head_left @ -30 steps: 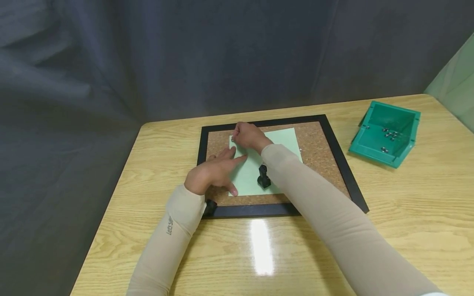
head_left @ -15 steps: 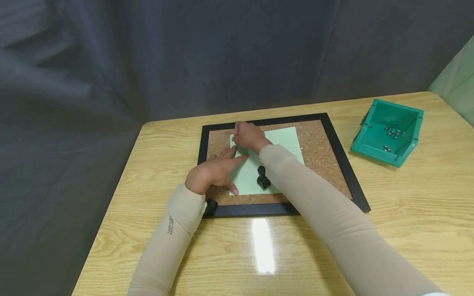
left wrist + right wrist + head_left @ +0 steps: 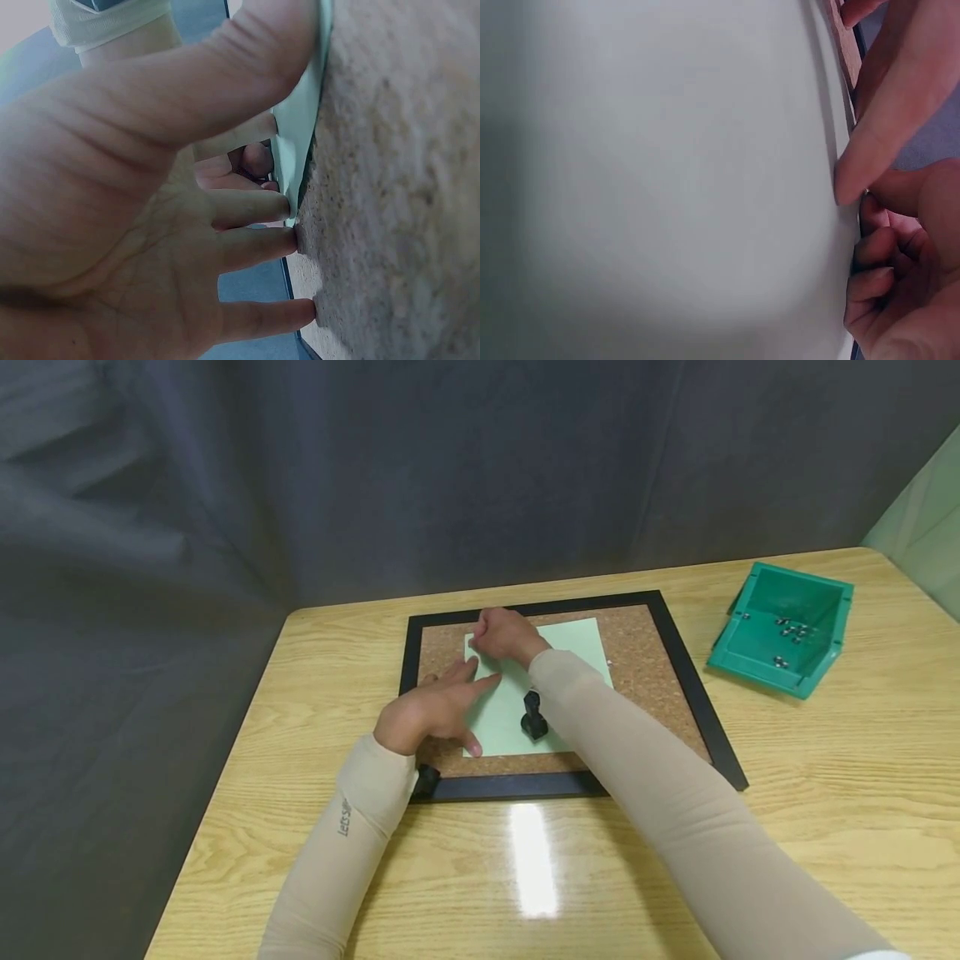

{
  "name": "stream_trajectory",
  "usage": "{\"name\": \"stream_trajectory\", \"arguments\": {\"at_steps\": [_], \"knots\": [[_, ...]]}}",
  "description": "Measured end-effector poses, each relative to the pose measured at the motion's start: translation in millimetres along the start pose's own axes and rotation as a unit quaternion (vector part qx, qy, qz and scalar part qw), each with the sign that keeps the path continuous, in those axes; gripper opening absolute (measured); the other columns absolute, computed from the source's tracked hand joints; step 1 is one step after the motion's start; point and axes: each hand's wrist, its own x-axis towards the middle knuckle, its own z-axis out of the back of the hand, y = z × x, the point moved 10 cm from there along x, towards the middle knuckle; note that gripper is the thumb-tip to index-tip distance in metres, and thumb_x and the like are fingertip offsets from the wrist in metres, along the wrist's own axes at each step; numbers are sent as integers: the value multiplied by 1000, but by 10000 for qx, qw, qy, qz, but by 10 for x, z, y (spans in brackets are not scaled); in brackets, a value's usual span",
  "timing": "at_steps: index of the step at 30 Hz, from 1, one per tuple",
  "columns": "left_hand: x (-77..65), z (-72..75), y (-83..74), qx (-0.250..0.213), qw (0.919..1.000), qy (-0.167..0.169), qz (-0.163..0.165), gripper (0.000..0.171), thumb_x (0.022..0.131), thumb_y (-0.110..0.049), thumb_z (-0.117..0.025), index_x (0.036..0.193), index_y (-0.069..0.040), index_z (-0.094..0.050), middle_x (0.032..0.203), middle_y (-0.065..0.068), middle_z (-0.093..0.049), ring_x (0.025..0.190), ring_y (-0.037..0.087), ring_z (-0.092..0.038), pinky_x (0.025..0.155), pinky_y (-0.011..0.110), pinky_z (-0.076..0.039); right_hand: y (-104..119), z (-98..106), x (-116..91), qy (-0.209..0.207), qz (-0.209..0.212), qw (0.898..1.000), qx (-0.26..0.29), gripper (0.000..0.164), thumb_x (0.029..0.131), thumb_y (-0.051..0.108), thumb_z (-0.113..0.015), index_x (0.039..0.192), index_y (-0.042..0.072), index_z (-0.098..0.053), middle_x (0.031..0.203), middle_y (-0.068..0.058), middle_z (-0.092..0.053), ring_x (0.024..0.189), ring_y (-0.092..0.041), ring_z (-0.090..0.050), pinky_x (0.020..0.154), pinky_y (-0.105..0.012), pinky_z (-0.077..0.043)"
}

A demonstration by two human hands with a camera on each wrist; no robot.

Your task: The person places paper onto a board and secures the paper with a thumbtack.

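A pale green sheet of paper (image 3: 498, 718) lies on a cork board (image 3: 645, 685) with a black frame. My left hand (image 3: 438, 706) is spread over the sheet's left edge. In the left wrist view, some fingertips (image 3: 279, 206) press on the paper and others on the bare cork. At the sheet's far left corner, my right hand (image 3: 504, 637) has its fingers curled and pinches a small metallic pin, mostly hidden by the fingers. The right wrist view shows the thumb and curled fingers (image 3: 874, 259) right at the paper's edge, close to the left hand.
A green plastic bin (image 3: 738, 658) with several small metallic pins (image 3: 793, 630) stands on the wooden table (image 3: 862, 760), right of the board. A dark curtain (image 3: 480, 477) hangs behind the table. A black wrist camera (image 3: 534, 720) hangs over the paper under the right wrist.
The right hand's fingers have shifted slightly at the corner, covering more of the pin that showed beside them a second ago. The left hand stays in place.
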Motion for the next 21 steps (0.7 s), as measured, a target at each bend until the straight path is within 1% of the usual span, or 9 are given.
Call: {"name": "stream_trajectory", "arguments": {"at_steps": [5, 15, 21], "knots": [[2, 4, -4, -16, 10000, 28, -35, 115, 74, -43, -84, 162, -28, -10, 168, 10, 11, 156, 28, 9, 124, 59, -10, -4, 3, 11, -55, -60, 9999, -115, 18, 98, 33, -58, 98, 15, -59, 100, -3, -61, 92, -22, -56, 85, -37, -45], [-5, 20, -15, -44, 10000, 22, -78, 114, 75, -43, -84, 162, -28, -11, 168, 10, 11, 156, 28, 9, 123, 60, -11, 22, -8, 42, -94, -142, 9992, -350, 18, 100, 32, -57, 95, 15, -57, 94, -3, -59, 87, -23, -56, 78, -37, -43], [-4, 7, -15, -15, 10000, 60, -72, 115, 74, -44, -83, 161, -29, -10, 168, 9, 11, 156, 27, 10, 124, 59, -11, 28, -18, 31, -6, -174, 9987, -470, 19, 100, 33, -56, 97, 15, -57, 98, -4, -60, 91, -24, -56, 81, -38, -44]]}}
